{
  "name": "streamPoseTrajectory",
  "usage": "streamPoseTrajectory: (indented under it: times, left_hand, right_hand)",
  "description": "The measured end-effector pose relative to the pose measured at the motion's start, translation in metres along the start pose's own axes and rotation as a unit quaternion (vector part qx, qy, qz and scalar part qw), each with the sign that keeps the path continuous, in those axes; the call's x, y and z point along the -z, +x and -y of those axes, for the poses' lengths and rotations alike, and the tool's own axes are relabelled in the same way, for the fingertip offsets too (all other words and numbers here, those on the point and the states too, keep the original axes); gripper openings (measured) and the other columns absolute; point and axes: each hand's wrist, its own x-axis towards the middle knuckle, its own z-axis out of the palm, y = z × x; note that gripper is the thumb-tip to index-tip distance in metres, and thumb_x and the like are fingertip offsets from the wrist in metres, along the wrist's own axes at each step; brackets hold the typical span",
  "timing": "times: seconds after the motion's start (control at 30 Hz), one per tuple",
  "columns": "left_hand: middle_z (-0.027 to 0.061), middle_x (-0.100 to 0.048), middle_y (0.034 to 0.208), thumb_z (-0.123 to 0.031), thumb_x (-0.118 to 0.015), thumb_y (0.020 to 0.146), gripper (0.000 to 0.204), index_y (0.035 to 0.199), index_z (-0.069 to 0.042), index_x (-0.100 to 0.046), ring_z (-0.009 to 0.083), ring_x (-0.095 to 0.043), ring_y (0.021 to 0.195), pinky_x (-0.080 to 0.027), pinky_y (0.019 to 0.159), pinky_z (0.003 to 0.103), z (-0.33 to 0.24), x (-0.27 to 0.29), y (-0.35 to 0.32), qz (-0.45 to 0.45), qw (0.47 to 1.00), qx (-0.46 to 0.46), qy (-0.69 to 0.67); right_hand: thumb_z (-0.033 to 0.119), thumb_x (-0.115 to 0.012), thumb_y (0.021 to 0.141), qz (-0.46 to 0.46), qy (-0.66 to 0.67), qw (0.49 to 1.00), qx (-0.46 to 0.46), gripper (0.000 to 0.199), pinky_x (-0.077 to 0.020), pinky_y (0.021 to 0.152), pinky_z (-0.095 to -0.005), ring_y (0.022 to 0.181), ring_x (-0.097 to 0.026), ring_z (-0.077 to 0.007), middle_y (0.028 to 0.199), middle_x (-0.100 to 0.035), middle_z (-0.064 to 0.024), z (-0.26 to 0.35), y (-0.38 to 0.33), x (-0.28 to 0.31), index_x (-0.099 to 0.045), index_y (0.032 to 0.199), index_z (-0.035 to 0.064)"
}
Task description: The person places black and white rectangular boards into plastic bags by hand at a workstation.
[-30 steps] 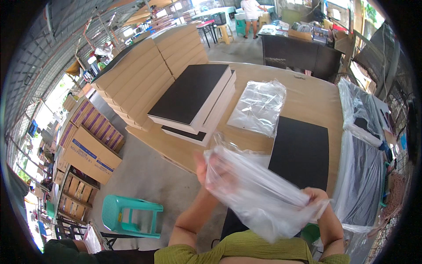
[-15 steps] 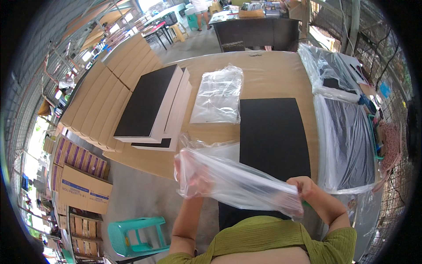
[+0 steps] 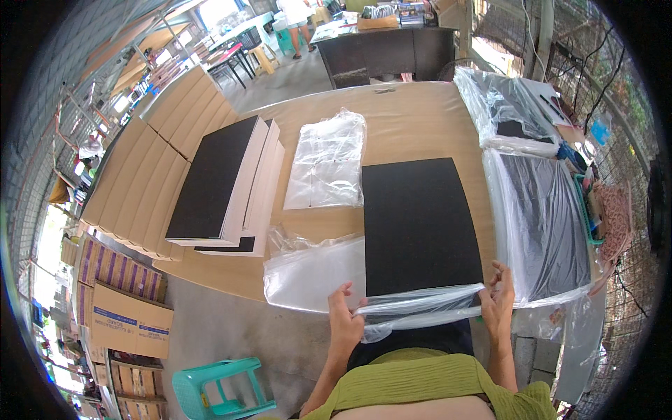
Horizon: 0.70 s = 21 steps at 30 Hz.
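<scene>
A black board [image 3: 420, 224] lies flat on the table near its front edge. Across the board's near edge stretches a clear plastic bag [image 3: 423, 306], gathered into a narrow band. My left hand [image 3: 344, 320] grips the bag's left end between thumb and fingers, just off the board's near left corner. At the near right corner my right hand [image 3: 498, 302] holds the other end, some fingertips raised. Whether the board's edge is inside the bag I cannot tell. Left of the board lie a loose flat plastic bag [image 3: 315, 271] and, farther back, a pile of clear bags [image 3: 327, 157].
Black-topped thick stacks [image 3: 217, 178] stand on the table's left, beside a row of brown cartons [image 3: 140, 182]. Plastic-wrapped black boards [image 3: 542, 224] lie at the right, next to a pink basket [image 3: 612, 224]. A green stool [image 3: 220, 388] stands on the floor, lower left.
The bag was bunched over both hands, held up left of and over the board. Both hands have since come down to the board's near corners, drawing the bag across that edge.
</scene>
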Motion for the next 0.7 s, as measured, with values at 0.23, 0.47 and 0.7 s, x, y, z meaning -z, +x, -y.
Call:
streamPoseTrajectory:
  times: [0.23,0.47,0.7]
  left_hand:
    - [0.0291,-0.046,0.114,0.003,-0.056,0.081,0.046,0.127,-0.001,-0.057,0.0369,-0.055,0.098,-0.046,0.086,0.037,-0.002,0.008,-0.008,0.06,0.955,-0.183,0.227]
    - [0.0208,-0.048,0.13,0.003,-0.056,0.082,0.064,0.143,-0.009,-0.041,0.0279,-0.056,0.106,-0.045,0.087,0.035,-0.038,0.051,-0.007,0.175,0.98,0.097,0.021]
    - [0.0114,-0.011,0.158,-0.014,-0.056,0.073,0.087,0.148,0.003,-0.016,0.019,-0.005,0.146,0.0,0.116,0.032,-0.065,0.07,0.017,0.282,0.84,-0.013,-0.464]
  right_hand:
    - [-0.003,-0.057,0.07,0.075,-0.127,0.988,0.042,0.038,-0.0466,0.077,-0.0398,0.083,-0.056,-0.0369,0.095,-0.053,-0.02,-0.044,-0.005,0.007,-0.065,0.108,-0.0026]
    - [-0.002,-0.065,0.067,0.118,0.217,0.95,-0.19,0.018,-0.0456,0.063,-0.0274,0.069,-0.058,-0.017,0.093,-0.058,-0.0101,-0.031,-0.012,0.025,-0.065,0.084,-0.0049]
    - [0.013,-0.066,0.069,0.105,0.448,0.884,-0.085,0.046,-0.0293,0.106,-0.0365,0.116,-0.05,-0.0278,0.106,-0.061,-0.0175,0.029,-0.007,0.018,-0.053,0.111,-0.0001]
